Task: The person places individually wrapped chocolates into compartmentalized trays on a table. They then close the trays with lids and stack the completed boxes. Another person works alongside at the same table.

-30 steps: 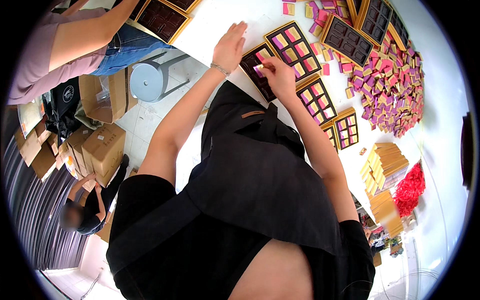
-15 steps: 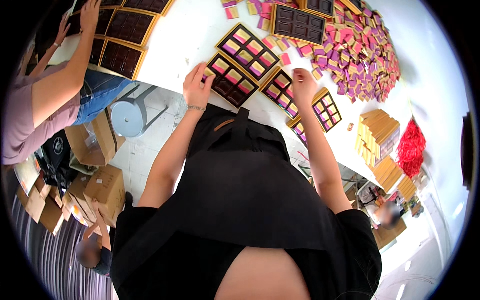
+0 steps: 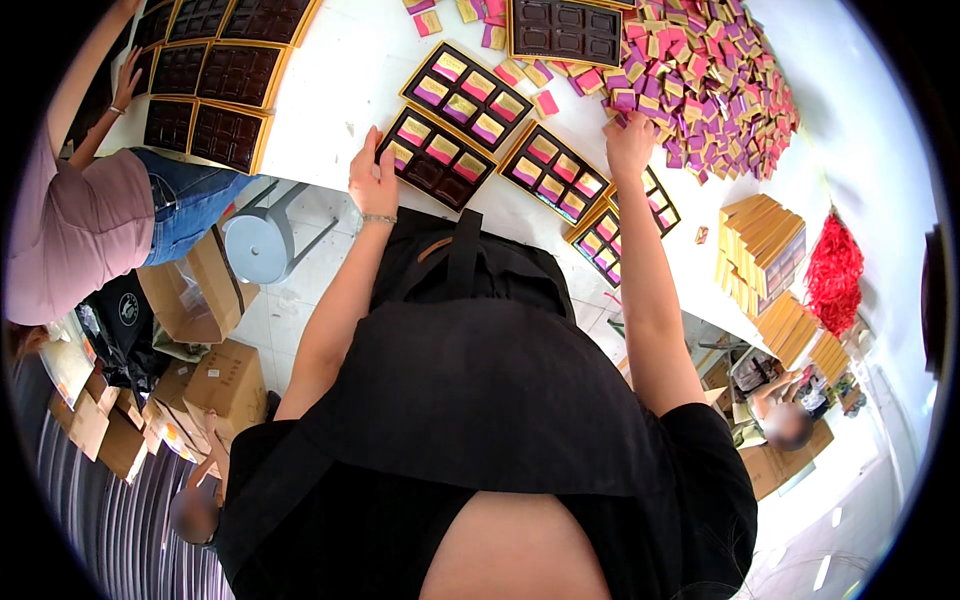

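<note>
Nearest me on the white table lies a gold-edged box with a dark tray, partly filled with small foil-wrapped sweets; two of its compartments are bare. My left hand rests at this box's left edge, fingers stretched out and holding nothing visible. Over the near edge of a big heap of pink, purple and gold wrapped sweets, my right hand has its fingers drawn together; what is between them is hidden. Filled boxes lie just beyond, and another filled box sits between my hands.
An empty dark-trayed box is at the far side by the heap. More such boxes stand at the left by a person in a pink top. To the right are stacked gold boxes and red shredded filler. A grey stool stands on the floor.
My right hand has moved away from the filled boxes, up to the heap. My left hand has shifted slightly left, off the sweet in the nearest box. The person at left has shifted.
</note>
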{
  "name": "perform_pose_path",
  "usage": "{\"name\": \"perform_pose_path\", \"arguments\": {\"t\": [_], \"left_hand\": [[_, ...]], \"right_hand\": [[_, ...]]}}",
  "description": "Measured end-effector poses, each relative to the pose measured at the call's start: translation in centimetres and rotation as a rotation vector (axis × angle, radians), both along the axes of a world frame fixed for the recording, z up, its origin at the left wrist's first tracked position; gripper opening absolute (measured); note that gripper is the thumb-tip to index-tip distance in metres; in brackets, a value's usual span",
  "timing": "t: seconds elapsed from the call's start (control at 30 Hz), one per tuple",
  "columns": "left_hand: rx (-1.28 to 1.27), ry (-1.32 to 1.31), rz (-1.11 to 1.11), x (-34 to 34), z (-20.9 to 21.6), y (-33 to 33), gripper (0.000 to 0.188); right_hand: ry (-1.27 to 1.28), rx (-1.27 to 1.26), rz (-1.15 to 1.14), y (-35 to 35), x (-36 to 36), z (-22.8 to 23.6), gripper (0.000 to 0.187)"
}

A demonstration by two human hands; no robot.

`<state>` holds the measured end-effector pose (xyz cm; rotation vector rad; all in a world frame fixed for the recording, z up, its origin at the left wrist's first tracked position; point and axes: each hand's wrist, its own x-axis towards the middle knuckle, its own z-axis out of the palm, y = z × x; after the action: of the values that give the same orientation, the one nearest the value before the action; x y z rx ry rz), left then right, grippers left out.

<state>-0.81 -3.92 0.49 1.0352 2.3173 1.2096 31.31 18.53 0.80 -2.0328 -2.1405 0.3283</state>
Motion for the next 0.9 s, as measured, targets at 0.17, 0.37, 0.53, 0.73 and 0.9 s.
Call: {"name": "perform_pose_path", "arguments": {"t": [0.17, 0.37, 0.53, 0.73, 0.9], "left_hand": [[0.000, -0.025, 0.052, -0.6, -1.5, 0.1, 0.030], [-0.066, -0.007, 0.037, -1.0, -1.0, 0.7, 0.035], [0.037, -0.159, 0.080, -1.0, -1.2, 0.0, 0.030], [-0.056, -0.003, -0.021, -0.4, -0.8, -1.8, 0.065], [-0.158, -0.068, -0.016, 1.3, -1.4, -1.5, 0.074]], "right_hand": [[-0.090, -0.139, -0.060, 0.3, 0.7, -0.4, 0.049], [0.158, 0.008, 0.225, -3.7, -4.9, 4.9, 0.021], [0.948, -0.974, -0.107, -12.8, -13.9, 5.2, 0.024], [0.923, -1.161, -0.124, -16.9, -18.4, -0.5, 0.029], [0.686, -1.143, 0.027, -15.0, -17.4, -0.7, 0.033]]}}
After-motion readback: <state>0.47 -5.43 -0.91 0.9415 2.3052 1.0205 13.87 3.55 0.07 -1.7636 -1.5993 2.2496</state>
